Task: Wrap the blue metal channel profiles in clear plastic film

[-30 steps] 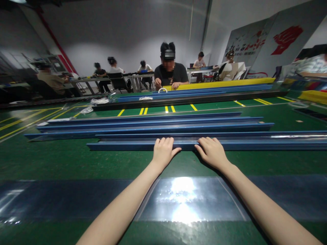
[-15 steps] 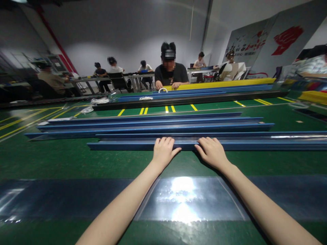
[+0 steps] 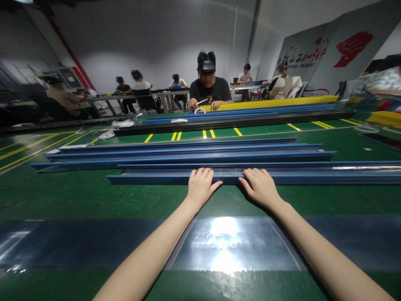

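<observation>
Green worktop point(image 3: 94, 200) extends across the full width of the view, with a grey wall point(image 3: 150, 46) beyond it. Both hands are set on one blue rail point(image 3: 322, 179). The left hand point(image 3: 201, 187) and the right hand point(image 3: 260, 187) close over its near wall: fingers over the upper edge, thumbs against the outer face. Finger pressure cannot be told. A short span of rail is exposed between the hands.

The rail lies directly ahead, beneath the fingers. Its long axis runs left to right, across the line of reach. As a judgement, this crosswise lie governs how the rail handles. The left end is in view, and the left hand is the nearer to it; the right end passes out of frame.

On the near side, a transparent strip point(image 3: 78, 244) lies below the forearms, roughly parallel to the rail. On the far side, a group of blue rails point(image 3: 194, 158) lies just beyond, offset to the left. Farther out are a black rail point(image 3: 250, 125), a yellow rail point(image 3: 282, 102) and a person in a dark shirt point(image 3: 209, 90).
</observation>
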Demonstrator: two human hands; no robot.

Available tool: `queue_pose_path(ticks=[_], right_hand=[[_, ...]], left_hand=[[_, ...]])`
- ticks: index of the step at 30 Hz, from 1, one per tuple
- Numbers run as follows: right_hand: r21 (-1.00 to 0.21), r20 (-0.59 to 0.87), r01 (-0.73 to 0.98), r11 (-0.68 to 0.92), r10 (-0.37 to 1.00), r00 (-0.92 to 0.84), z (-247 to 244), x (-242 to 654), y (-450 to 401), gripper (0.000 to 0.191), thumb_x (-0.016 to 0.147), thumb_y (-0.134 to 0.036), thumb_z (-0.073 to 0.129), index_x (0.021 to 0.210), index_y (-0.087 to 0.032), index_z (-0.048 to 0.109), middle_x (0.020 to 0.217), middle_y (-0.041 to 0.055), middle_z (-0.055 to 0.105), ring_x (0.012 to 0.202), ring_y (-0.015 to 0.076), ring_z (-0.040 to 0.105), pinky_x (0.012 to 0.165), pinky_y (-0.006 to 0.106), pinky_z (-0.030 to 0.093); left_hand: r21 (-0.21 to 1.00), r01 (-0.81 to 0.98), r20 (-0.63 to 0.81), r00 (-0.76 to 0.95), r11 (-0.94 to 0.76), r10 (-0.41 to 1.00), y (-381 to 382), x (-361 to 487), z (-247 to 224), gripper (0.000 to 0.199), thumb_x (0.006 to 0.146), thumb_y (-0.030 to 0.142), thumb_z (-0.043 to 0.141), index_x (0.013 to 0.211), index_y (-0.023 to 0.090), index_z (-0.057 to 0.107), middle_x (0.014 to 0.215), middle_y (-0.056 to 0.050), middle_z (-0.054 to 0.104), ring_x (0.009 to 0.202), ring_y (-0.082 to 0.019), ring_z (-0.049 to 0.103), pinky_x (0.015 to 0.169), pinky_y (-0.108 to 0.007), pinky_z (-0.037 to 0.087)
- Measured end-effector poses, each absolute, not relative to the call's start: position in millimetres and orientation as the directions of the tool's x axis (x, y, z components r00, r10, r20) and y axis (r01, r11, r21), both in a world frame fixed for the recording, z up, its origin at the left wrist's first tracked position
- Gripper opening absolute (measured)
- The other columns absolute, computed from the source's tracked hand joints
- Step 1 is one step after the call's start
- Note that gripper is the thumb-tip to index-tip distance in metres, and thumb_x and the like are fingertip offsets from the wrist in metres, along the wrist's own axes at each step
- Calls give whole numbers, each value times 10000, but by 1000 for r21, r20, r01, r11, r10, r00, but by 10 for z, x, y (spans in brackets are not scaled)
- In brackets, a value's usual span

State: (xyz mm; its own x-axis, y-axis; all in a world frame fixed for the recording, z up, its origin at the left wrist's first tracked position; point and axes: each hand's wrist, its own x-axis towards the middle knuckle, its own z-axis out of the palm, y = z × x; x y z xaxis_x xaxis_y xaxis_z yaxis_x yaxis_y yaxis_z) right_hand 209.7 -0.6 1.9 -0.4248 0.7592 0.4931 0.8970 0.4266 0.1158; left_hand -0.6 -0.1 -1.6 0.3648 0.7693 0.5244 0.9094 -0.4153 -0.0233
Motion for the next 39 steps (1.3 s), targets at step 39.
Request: queue_pose_path(ticks=[39], right_hand=[[102,406,817,567,726,-555,64,1918,55,294,883,-264,316,1032,-166,549,1069,80,610,912,178,518,690,277,332]], left_hand=[[-86,913,505,384,-398,773,-6,1,-6,352,811,496,458,913,176,565,948,-76,620,843,-213,523,728,-342,316]])
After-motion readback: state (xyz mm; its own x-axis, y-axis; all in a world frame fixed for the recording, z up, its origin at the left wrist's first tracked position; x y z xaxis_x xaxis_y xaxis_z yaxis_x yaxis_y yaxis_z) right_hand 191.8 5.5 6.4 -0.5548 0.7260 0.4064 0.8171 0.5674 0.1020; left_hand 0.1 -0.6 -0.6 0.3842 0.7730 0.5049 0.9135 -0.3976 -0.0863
